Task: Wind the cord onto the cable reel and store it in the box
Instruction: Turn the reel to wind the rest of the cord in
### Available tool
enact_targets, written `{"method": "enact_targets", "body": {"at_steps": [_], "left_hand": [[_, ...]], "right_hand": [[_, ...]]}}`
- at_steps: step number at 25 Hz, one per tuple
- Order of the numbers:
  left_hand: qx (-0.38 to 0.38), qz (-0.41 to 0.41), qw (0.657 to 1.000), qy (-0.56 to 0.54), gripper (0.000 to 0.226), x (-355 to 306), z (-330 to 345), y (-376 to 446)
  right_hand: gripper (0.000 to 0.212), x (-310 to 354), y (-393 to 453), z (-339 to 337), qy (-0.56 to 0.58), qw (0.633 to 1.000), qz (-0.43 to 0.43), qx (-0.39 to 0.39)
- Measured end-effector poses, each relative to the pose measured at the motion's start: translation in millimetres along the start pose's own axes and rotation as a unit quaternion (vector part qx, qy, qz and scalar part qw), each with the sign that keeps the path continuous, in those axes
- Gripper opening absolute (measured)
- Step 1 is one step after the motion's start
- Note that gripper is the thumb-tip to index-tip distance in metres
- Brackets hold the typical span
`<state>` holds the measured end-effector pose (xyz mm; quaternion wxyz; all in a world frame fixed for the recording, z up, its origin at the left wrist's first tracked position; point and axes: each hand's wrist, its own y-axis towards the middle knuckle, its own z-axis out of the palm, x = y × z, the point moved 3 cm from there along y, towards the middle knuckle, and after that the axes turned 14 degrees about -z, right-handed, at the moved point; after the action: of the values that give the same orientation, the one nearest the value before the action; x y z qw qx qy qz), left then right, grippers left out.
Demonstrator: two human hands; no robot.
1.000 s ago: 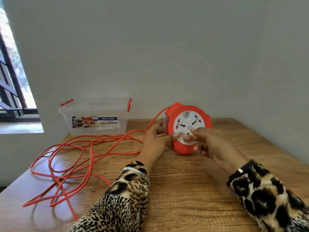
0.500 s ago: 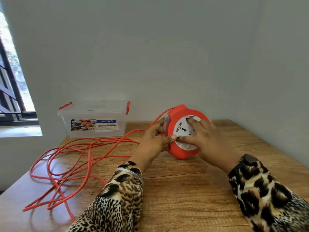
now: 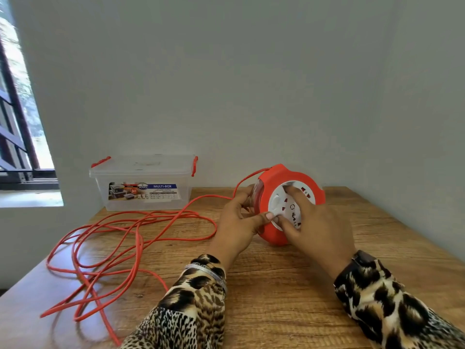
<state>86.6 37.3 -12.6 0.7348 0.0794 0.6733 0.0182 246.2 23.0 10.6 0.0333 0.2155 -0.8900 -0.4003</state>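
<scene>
A round red cable reel (image 3: 299,176) with a white socket face stands on edge near the middle of the wooden table (image 3: 276,298). My left hand (image 3: 239,220) grips the reel's left rim, thumb against the white face. My right hand (image 3: 317,222) lies over the white face, fingers pressed on it. The red cord (image 3: 136,238) leaves the top of the reel and lies in loose loops across the left half of the table. A clear plastic box (image 3: 144,181) with red latches and its lid on sits at the back left.
A wall runs close behind the table and along its right side. A barred window (image 3: 17,137) is at the far left. The table's left edge lies just beyond the cord loops.
My right hand has turned round on the white face, from its lower right to covering its middle. The cord loops have shifted slightly. My left hand keeps its hold.
</scene>
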Motion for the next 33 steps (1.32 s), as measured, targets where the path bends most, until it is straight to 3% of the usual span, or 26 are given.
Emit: {"method": "enact_targets", "body": {"at_steps": [4, 8, 11, 13, 15, 18, 20, 22, 25, 28, 33], "left_hand": [[0.001, 0.006, 1.000, -0.002, 0.061, 0, 2, -2], [-0.006, 0.009, 1.000, -0.016, 0.061, 1, 3, -1], [-0.017, 0.020, 1.000, 0.003, 0.064, 1, 3, -1], [-0.014, 0.021, 1.000, -0.005, 0.060, 3, 2, 2], [-0.008, 0.014, 1.000, -0.014, 0.059, 6, 1, 4], [-0.005, -0.015, 1.000, -0.009, 0.065, 8, 1, 4], [-0.010, -0.023, 1.000, -0.012, 0.065, 8, 1, 3], [-0.018, -0.027, 0.999, -0.014, 0.065, 8, 0, 4], [-0.008, -0.023, 0.999, -0.033, 0.059, 6, 0, 1], [-0.011, -0.021, 0.999, -0.043, 0.059, 5, -2, 2], [-0.005, -0.005, 1.000, 0.013, 0.062, 5, 3, 2]], "right_hand": [[0.070, 0, -3, 12, 0.159, 0.979, 0.117, 0.046], [0.067, -2, -2, 20, 0.420, 0.868, 0.260, 0.048], [0.064, -6, -3, 23, 0.564, 0.756, 0.330, 0.046], [0.065, -7, -4, 23, 0.588, 0.736, 0.331, 0.058], [0.065, -8, -4, 23, 0.517, 0.797, 0.302, 0.073], [0.050, -16, -3, 9, 0.263, 0.945, 0.196, 0.019], [0.039, -19, -2, -5, 0.147, 0.983, 0.105, -0.028], [0.038, -17, 0, -13, 0.087, 0.996, 0.009, -0.036], [0.048, -4, -1, -11, 0.052, 0.996, -0.069, 0.031], [0.062, 3, -5, -2, 0.016, 0.997, -0.045, 0.067], [0.063, -2, -3, 4, 0.051, 0.996, -0.010, 0.074]]}}
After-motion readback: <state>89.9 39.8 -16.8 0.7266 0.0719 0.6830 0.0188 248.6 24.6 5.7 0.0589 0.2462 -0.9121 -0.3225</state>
